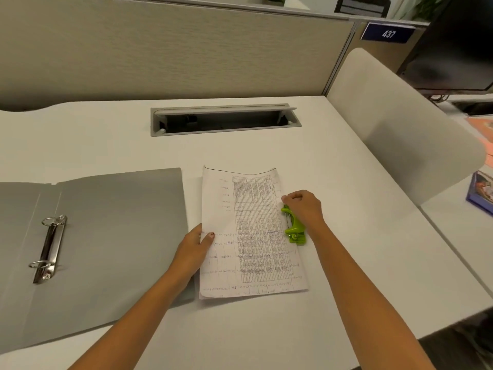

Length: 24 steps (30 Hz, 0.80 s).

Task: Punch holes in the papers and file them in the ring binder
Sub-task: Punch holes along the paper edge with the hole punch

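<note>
A stack of white papers (250, 236) with printed tables and handwriting lies in the middle of the white desk. My left hand (193, 249) grips its left edge, thumb on top. A green hole punch (293, 227) sits against the papers' right edge, and my right hand (304, 206) rests on top of it, fingers curled over its far end. To the left lies an open grey ring binder (112, 236), its two metal rings (49, 247) shut and empty.
A cable slot (225, 120) with a raised flap is set into the desk (346, 249) behind the papers. A beige partition stands at the back. A rounded divider (394, 124) rises on the right, with a monitor and books beyond it.
</note>
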Motion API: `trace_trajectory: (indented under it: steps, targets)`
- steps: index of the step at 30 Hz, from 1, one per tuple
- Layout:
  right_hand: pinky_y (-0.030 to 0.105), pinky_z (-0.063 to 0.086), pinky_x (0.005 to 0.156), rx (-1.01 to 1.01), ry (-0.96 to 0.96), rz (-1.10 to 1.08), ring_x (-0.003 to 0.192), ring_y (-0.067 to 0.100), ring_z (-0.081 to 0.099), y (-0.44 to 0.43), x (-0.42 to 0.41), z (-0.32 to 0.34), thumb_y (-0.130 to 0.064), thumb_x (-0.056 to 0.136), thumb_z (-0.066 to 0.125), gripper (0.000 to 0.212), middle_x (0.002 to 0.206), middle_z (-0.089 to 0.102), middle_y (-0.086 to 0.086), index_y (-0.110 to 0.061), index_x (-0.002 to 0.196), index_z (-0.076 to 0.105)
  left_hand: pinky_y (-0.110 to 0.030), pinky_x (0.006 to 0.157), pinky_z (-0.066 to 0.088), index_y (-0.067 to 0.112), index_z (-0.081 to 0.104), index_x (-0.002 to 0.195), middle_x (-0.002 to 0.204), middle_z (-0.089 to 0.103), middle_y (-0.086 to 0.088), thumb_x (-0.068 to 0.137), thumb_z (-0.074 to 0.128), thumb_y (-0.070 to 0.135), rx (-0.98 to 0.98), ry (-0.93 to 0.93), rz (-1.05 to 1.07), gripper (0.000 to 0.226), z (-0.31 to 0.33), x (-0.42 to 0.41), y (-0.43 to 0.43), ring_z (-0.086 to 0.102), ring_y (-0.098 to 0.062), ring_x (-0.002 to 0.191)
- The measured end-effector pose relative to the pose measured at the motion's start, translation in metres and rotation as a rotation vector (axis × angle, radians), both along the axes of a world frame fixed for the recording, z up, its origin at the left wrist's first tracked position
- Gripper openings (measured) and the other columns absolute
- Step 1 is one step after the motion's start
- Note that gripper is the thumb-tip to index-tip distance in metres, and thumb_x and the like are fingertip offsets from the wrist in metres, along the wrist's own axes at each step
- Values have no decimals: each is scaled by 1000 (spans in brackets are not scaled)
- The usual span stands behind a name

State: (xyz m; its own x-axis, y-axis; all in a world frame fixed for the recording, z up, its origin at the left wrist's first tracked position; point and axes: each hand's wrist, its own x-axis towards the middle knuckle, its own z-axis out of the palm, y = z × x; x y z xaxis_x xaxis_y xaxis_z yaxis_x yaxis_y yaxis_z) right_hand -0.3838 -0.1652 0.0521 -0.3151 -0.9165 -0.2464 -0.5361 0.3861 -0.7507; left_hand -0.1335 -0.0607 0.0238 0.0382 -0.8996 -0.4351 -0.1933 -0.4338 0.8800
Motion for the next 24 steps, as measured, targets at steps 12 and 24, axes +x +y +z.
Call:
trace_trajectory:
  steps: [12, 24]
  targets:
    - [25, 45, 62, 319, 203, 4, 84, 20, 60, -33, -4, 10, -28, 72, 79, 37, 99, 69, 7, -5, 100, 70, -45, 93, 53, 24, 57, 127, 116, 68, 7, 100, 46, 26, 8, 6, 23, 29, -2, 0, 2, 66, -18, 104]
    - [32, 56, 76, 311, 219, 2, 83, 20, 66, -34, -3, 8, -29, 63, 79, 31, 92, 72, 4, -13, 89, 74, -45, 92, 53, 26, 55, 128, 118, 67, 7, 101, 45, 26, -8, -1, 17, 29, -1, 0, 4, 65, -18, 106]
